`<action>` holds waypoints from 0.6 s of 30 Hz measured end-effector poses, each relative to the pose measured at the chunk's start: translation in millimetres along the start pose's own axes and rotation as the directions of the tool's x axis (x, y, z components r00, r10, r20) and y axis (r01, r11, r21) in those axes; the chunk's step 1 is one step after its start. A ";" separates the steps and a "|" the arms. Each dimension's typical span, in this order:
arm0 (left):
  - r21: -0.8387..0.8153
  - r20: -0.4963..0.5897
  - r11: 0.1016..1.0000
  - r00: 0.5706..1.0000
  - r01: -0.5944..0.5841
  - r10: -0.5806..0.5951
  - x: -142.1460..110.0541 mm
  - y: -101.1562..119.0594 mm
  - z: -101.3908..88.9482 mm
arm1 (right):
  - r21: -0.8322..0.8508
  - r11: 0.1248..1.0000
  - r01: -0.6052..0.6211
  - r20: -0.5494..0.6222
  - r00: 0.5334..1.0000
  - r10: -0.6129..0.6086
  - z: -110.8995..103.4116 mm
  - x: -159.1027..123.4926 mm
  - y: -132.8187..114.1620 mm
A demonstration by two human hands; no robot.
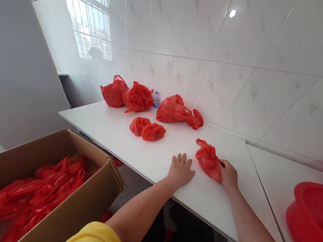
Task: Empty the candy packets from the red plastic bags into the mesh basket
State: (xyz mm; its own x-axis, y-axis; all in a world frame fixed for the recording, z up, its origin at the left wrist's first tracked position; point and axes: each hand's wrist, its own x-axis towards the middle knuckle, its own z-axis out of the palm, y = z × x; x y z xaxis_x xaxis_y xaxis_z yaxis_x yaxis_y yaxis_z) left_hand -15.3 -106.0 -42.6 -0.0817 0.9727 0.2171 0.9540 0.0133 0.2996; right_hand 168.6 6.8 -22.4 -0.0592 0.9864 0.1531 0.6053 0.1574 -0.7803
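Note:
My left hand (180,171) lies flat on the white table top (113,127), fingers apart, holding nothing. My right hand (228,174) has its fingers on the right side of a crumpled red plastic bag (208,160), gripping it against the table. Left of that bag, two balled red bags (139,126) (153,132) touch each other. Further back, along the tiled wall, lie a knotted-looking red bag (174,111) and two bunched ones (114,91) (137,98).
A small water bottle (156,100) stands against the wall among the bags. A cardboard box (90,171) full of red bags sits at lower left. Red plastic baskets (311,222) are stacked at right, on a second white table.

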 end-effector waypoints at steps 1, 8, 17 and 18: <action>-0.002 0.007 1.000 1.000 -0.004 0.004 -0.2 -0.5 0.1 | -0.002 1.000 0.001 0.009 1.000 -0.001 1.0 1.5 -0.5; 0.010 0.019 1.000 1.000 -0.013 0.013 -1.7 -0.7 0.2 | -0.012 1.000 0.014 0.065 0.998 -0.013 4.4 8.4 2.7; -0.036 0.029 0.999 0.999 -0.024 0.025 -6.0 -0.6 -4.6 | -0.063 0.997 0.038 0.087 0.996 -0.033 7.3 23.3 -0.5; -0.038 0.034 0.999 0.999 -0.026 0.028 -6.5 -0.8 -5.0 | -0.067 0.997 0.039 0.086 0.996 -0.033 7.8 24.3 -2.0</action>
State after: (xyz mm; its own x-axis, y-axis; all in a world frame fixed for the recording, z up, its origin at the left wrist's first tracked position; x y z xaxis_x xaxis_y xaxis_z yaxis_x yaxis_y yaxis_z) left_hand -17.0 -113.5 -39.6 -0.0457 0.9800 0.1938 0.9441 -0.0211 0.3289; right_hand 159.8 30.8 -21.8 -0.1475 0.9810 0.1261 0.6545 0.1924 -0.7311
